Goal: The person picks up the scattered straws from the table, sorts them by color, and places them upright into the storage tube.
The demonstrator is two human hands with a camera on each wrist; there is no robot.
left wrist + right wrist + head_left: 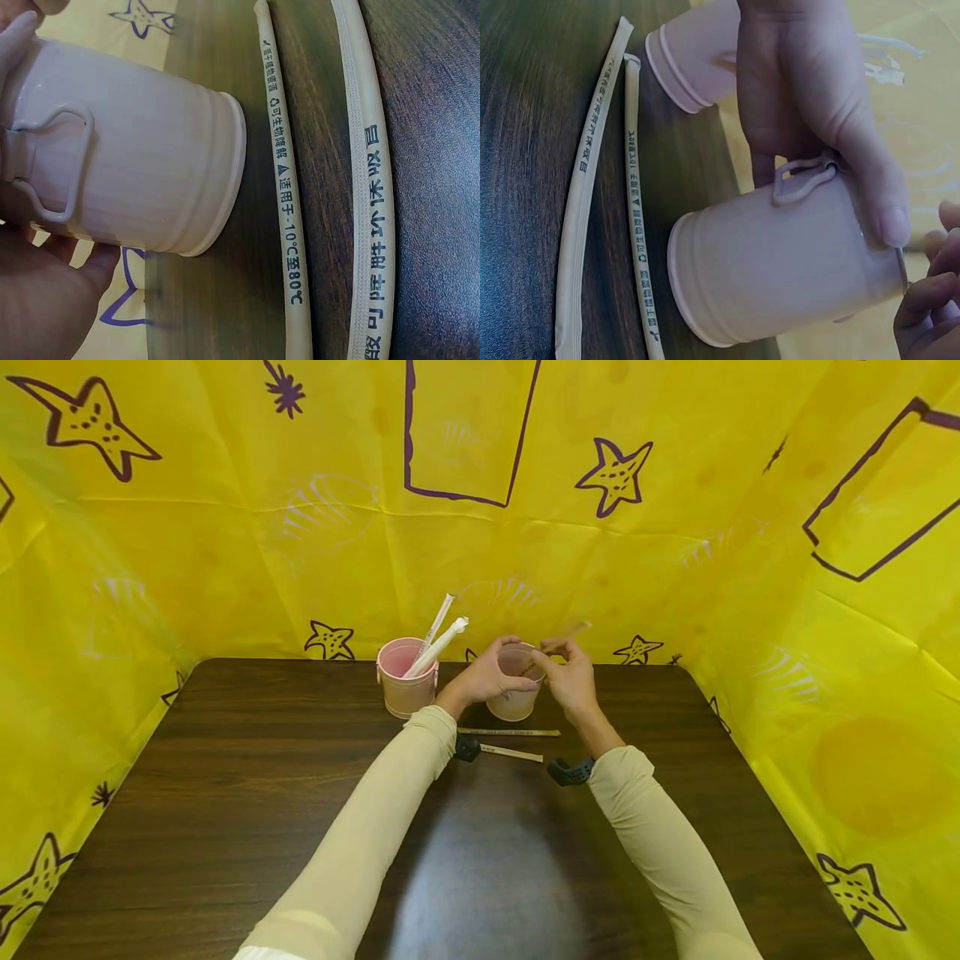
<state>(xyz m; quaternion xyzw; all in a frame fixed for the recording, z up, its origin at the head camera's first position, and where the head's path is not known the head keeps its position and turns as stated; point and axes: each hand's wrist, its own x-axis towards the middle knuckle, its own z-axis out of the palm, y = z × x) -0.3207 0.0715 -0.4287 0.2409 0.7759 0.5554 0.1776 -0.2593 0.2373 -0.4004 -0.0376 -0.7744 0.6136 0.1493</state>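
A small pink bucket (512, 706) with a side handle stands at the table's back edge. My left hand (480, 681) grips it round the side, thumb near the rim; the left wrist view shows the fingers along the bucket's wall (142, 150). At the rim's right side my right hand (568, 681) pinches a paper-wrapped straw (579, 628). One end of the straw sticks up behind the fingers, while its lower part leans into the bucket. In the right wrist view the curled right fingers (930, 292) are right by the rim, and the straw is hidden.
A second pink bucket (408, 693) stands to the left, with a thin wrapped straw (442, 614) and a thicker white one (442, 646) leaning in it. Two wrapped straws, one farther back (517, 732) and one nearer (517, 753), lie on the dark wooden table (225, 810). Yellow printed cloth (337, 568) surrounds it.
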